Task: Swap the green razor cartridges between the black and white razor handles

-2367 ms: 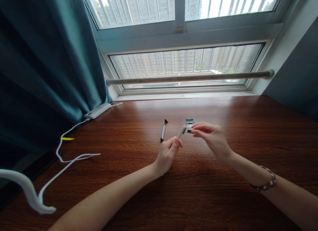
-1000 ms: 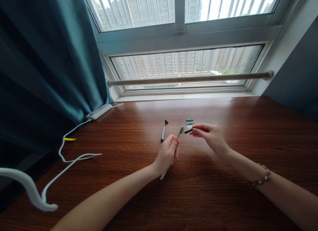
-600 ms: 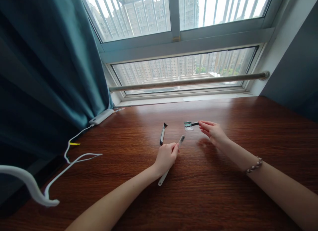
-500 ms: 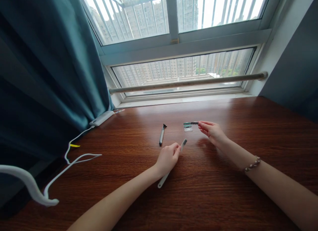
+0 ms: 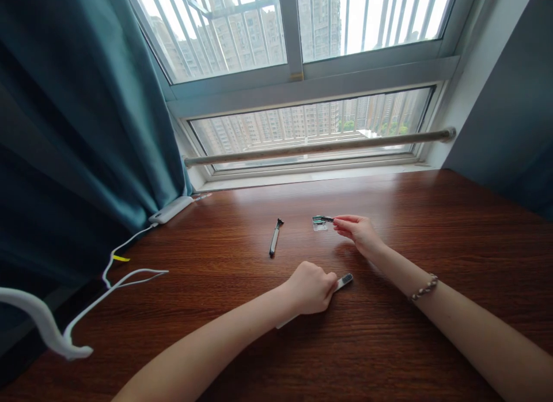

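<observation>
My left hand (image 5: pixel 311 288) is closed around a white toothbrush (image 5: pixel 344 281); its dark-bristled head sticks out past the fingers to the right, and part of the handle shows below the wrist. The fingertips of my right hand (image 5: pixel 358 232) pinch one end of a small dark strip, apparently a razor blade cartridge (image 5: pixel 328 219). Its other end overlaps a small clear plastic case (image 5: pixel 320 227) with green and black pieces in it. Left of the case lies a razor (image 5: pixel 275 238), its head pointing away from me.
The brown wooden table (image 5: pixel 207 235) reaches to the window sill. A white power strip (image 5: pixel 171 210) with a white cable (image 5: pixel 125 246) lies at the left beside the blue curtain (image 5: pixel 108 102). A metal rail (image 5: pixel 311 150) crosses the window.
My left hand has moved right and closer to me, and the toothbrush has turned to lie flatter. The cartridge's angle has changed slightly, its free end now over the case.
</observation>
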Demonstrator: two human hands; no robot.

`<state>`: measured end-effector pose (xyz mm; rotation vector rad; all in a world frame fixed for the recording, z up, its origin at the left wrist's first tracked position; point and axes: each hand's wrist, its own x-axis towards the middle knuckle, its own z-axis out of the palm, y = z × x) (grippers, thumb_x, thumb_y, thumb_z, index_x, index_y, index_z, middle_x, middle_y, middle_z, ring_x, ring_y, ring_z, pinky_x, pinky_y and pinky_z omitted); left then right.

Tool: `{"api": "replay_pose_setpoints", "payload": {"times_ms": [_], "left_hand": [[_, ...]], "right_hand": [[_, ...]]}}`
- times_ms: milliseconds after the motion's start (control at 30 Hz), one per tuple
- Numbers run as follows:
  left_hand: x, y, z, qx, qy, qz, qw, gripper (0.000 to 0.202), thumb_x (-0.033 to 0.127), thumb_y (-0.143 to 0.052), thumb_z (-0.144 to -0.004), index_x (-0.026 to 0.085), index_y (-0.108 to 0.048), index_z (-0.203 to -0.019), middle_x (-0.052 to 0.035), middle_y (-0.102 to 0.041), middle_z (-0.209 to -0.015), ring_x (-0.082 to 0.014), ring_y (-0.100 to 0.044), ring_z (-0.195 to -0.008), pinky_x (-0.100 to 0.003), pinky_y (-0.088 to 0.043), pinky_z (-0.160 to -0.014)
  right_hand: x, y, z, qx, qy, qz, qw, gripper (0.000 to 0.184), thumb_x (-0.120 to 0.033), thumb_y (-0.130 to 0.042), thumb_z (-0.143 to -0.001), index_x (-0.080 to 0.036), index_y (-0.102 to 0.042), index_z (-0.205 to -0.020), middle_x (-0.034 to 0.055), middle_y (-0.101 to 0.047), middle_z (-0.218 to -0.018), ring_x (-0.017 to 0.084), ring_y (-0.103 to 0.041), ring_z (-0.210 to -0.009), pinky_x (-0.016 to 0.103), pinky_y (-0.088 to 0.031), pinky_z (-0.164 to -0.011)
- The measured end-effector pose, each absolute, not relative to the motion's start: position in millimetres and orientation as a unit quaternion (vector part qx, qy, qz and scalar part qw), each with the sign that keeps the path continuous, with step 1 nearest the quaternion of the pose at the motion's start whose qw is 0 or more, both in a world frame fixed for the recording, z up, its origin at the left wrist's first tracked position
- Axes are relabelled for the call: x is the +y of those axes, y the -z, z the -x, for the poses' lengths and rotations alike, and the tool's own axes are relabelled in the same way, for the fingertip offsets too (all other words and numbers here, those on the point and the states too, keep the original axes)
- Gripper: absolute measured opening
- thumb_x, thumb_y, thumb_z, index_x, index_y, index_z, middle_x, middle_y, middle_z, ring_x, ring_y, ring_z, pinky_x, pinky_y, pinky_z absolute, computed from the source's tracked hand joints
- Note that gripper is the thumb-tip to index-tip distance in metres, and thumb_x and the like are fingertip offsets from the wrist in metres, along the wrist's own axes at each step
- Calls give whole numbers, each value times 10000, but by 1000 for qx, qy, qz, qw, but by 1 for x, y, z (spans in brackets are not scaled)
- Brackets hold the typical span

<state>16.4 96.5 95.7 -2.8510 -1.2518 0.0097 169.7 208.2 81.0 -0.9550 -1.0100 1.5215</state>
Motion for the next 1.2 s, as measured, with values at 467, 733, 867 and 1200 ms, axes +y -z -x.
{"api": "replay_pose_setpoints", "payload": {"times_ms": [467,733,867,1200], "left_hand": [[221,-65,5,-599,292,744,-42,608,433,-690,-589,114,-469,-1057,-140,-494,-1101,-272,-440,-1022,-384,-339,-855],[220,-61,3,-586,356,721,-101,478,389,-694,-597,138,-479,-943,-86,-544,-950,-208,-519,-902,-338,-403,-798],[183,-71,5,-571,475,613,-270,532,346,-735,-554,161,-407,-930,-46,-546,-860,-176,-566,-765,-313,-453,-688],[127,-86,10,-446,567,497,-482,472,157,-687,-612,183,-351,-942,-30,-560,-887,-142,-574,-820,-259,-462,-716]], "right_hand": [[217,-73,-173,-453,-585,400,541,278,-320,-735,-582,-129,-670,-774,63,-658,-695,144,-626,-642,219,-513,-577],[211,-90,-173,-534,-455,424,572,216,-315,-692,-630,-136,-666,-748,47,-632,-685,140,-581,-585,260,-503,-540],[189,-106,-164,-679,-257,405,556,134,-270,-578,-748,-171,-661,-783,36,-608,-757,122,-562,-599,240,-484,-530],[136,-99,-138,-884,42,241,399,157,-144,-461,-824,-134,-610,-873,78,-567,-782,136,-520,-642,238,-431,-554]]}}
